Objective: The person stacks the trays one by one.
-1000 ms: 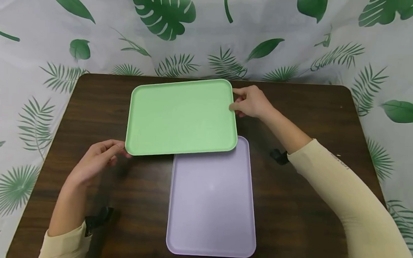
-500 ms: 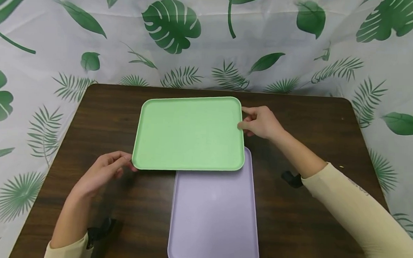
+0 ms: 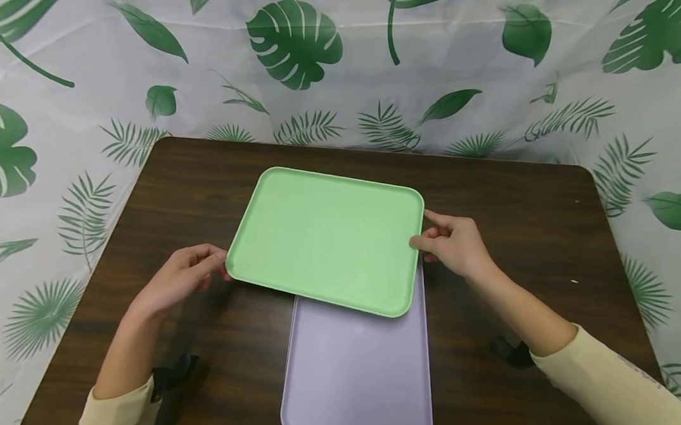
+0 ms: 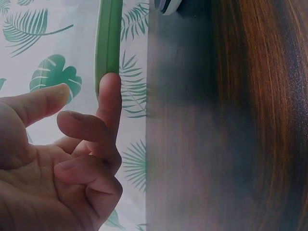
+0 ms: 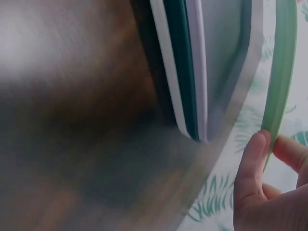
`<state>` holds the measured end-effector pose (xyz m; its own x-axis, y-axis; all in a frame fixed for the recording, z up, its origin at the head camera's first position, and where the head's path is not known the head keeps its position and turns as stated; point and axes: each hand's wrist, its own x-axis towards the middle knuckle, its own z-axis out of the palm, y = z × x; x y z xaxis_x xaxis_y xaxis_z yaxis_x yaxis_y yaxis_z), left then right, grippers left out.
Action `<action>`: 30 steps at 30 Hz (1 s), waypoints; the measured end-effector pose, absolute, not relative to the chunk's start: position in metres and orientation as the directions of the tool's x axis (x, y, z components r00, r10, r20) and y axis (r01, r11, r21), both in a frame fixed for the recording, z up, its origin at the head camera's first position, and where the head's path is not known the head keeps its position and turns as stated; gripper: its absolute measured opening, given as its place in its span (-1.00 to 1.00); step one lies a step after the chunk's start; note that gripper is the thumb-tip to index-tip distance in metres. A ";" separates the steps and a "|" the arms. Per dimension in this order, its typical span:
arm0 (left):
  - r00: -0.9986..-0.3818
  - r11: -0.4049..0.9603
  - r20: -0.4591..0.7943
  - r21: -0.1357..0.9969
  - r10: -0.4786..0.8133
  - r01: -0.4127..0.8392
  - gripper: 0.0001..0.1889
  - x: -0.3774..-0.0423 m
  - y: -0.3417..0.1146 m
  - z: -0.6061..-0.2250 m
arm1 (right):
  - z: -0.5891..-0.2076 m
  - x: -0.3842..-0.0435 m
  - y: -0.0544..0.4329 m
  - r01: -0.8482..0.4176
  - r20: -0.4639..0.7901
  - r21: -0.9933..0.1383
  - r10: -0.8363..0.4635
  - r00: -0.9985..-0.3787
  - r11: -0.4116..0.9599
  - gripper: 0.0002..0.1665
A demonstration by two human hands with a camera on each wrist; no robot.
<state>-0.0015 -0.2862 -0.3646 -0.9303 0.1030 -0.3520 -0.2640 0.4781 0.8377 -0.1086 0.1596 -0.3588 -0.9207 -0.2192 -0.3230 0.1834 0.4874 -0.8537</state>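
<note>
A light green tray (image 3: pixel 328 237) is held raised and angled over the upper end of a lilac tray (image 3: pixel 362 372). My right hand (image 3: pixel 450 242) pinches its right edge; in the right wrist view the thumb and a finger (image 5: pixel 255 149) lie on either side of the green rim (image 5: pixel 281 72). At the near left corner is my left hand (image 3: pixel 180 275). In the left wrist view its index fingertip (image 4: pixel 110 84) touches the green tray's edge (image 4: pixel 108 43), the thumb stands apart from it, and the other fingers are bent. The lilac tray's far end is hidden.
Under the lilac tray lie a dark green tray (image 5: pixel 180 62) and a white one (image 5: pixel 168 67), stacked on the dark wooden table (image 3: pixel 523 201). A leaf-print cloth (image 3: pixel 415 70) hangs behind the table. Small black devices (image 3: pixel 173 373) sit at both wrists.
The green tray has swung round, its right end coming nearer me, and shifted right. My right hand moved with it, while my left hand stayed near the same corner. The head view tilted.
</note>
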 end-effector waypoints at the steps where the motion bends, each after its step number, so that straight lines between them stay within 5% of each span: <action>1: -0.931 0.483 -0.349 0.836 0.105 -0.259 -0.62 -0.002 -0.286 -0.364 | -0.360 -0.105 0.161 0.195 -0.328 -0.855 -0.210 -0.921 0.481 -0.18; 16: -0.976 0.620 -0.219 0.765 -0.002 -0.173 -0.77 -0.010 -0.278 -0.372 | -0.373 -0.057 0.170 0.357 -0.419 -0.876 -0.145 -0.896 0.324 -0.14; 30: -0.994 0.676 -0.110 0.730 -0.020 -0.095 -0.85 -0.026 -0.274 -0.375 | -0.379 -0.010 0.172 0.486 -0.555 -0.827 -0.278 -0.784 0.281 -0.46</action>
